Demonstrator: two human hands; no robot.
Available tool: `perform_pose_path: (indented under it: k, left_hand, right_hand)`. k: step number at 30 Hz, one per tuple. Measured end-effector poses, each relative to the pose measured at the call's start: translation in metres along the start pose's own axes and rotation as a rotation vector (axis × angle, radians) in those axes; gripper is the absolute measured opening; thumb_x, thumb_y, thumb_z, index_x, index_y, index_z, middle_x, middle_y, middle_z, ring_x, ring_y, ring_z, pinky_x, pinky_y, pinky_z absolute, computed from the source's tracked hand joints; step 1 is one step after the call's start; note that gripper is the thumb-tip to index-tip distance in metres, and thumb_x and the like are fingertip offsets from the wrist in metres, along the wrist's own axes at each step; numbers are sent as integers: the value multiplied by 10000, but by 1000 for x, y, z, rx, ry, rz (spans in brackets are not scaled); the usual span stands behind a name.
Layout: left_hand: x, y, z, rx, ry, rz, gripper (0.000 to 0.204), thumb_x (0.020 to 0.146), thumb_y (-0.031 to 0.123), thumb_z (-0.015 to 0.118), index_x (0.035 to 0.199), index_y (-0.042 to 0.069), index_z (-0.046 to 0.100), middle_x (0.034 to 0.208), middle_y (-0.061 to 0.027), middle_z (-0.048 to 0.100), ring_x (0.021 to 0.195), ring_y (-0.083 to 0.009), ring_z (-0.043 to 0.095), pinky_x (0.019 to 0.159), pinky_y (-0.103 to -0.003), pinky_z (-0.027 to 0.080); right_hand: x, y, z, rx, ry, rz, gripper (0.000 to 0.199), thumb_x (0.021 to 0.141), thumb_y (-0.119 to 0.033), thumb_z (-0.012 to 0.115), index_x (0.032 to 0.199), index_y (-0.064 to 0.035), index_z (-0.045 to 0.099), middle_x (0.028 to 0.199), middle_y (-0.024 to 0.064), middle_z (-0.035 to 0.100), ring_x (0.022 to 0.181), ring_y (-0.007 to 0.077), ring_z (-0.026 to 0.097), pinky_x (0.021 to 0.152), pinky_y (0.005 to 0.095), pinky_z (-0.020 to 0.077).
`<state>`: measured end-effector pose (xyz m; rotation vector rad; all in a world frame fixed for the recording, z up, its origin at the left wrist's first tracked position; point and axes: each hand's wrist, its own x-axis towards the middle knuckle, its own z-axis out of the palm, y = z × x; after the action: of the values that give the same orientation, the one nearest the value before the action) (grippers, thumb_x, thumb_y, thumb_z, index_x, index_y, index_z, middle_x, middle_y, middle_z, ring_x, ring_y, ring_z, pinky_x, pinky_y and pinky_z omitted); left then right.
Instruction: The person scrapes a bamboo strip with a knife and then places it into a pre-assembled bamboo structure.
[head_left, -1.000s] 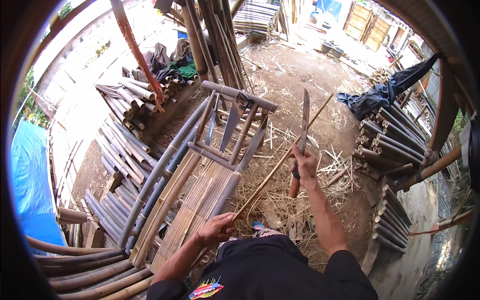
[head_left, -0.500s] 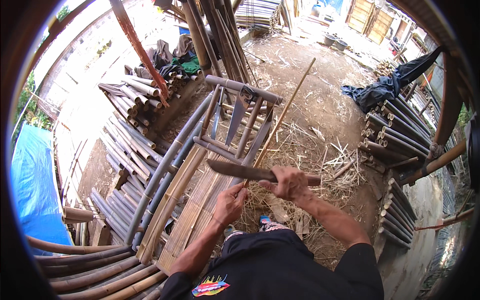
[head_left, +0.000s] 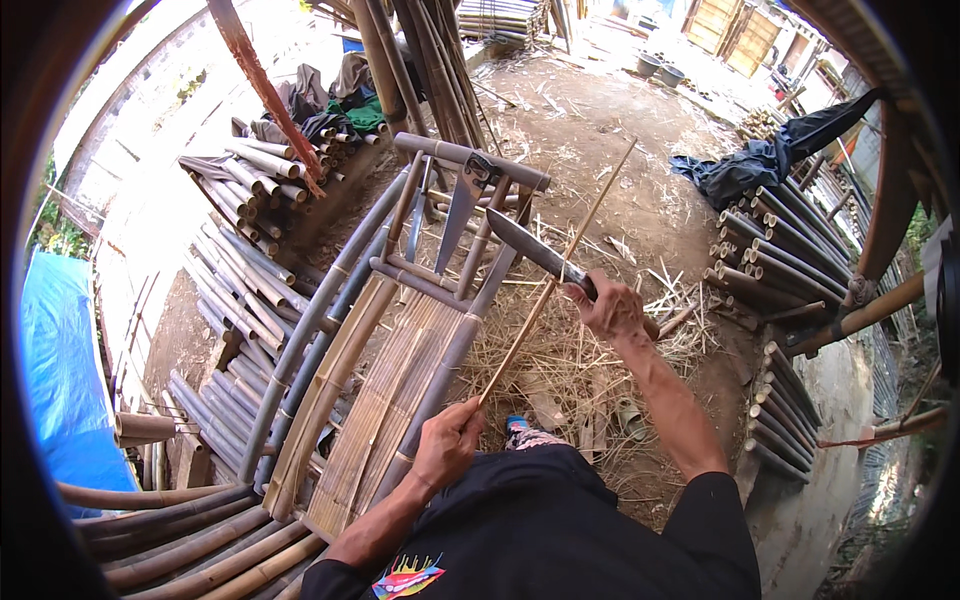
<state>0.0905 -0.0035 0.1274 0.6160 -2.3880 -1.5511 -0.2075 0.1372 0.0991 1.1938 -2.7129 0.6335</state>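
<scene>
A long thin bamboo strip (head_left: 518,348) slants up and away from my left hand (head_left: 447,442), whose fingers are closed around its near end. My right hand (head_left: 612,308) grips the handle of a machete (head_left: 527,247), its dark blade pointing up and to the left. The blade crosses the strip well beyond my left hand and appears to touch it, at the spot where a small pale sliver shows. To the left of the strip is a bamboo bench (head_left: 395,375) with a slatted seat. A handsaw (head_left: 458,222) with a dark handle hangs on the bench's end frame.
Pale shavings (head_left: 560,380) litter the ground ahead of my feet. Stacked bamboo poles (head_left: 240,300) lie on the left, and another pole stack (head_left: 775,250) under dark cloth (head_left: 735,180) is on the right. A blue tarp (head_left: 65,370) hangs at far left; dark buckets (head_left: 660,70) stand far back.
My right hand has pushed the machete outward along the strip, away from my left hand, and its blade has tilted upward. My left hand has come slightly nearer my body, still holding the strip.
</scene>
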Motion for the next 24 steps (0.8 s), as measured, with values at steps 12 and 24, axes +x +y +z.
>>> perform_pose_path:
  k: [12, 24]
  left_hand:
    - [-73, -38, -66, 150, -151, -117, 196, 873, 80, 599, 1040, -6, 656, 781, -162, 640, 706, -282, 646, 640, -351, 496]
    - [-103, -74, -96, 234, -79, -103, 147, 869, 74, 615, 972, -17, 667, 699, -156, 612, 610, -283, 622, 555, -349, 464]
  right_hand:
    - [8, 89, -13, -173, 3, 101, 734, 874, -758, 330, 840, -83, 615, 571, 84, 600, 523, 210, 617, 478, 379, 495]
    - [14, 133, -44, -255, 73, -56, 587, 945, -628, 361, 888, -112, 635, 556, 29, 559, 471, 156, 528, 409, 302, 430]
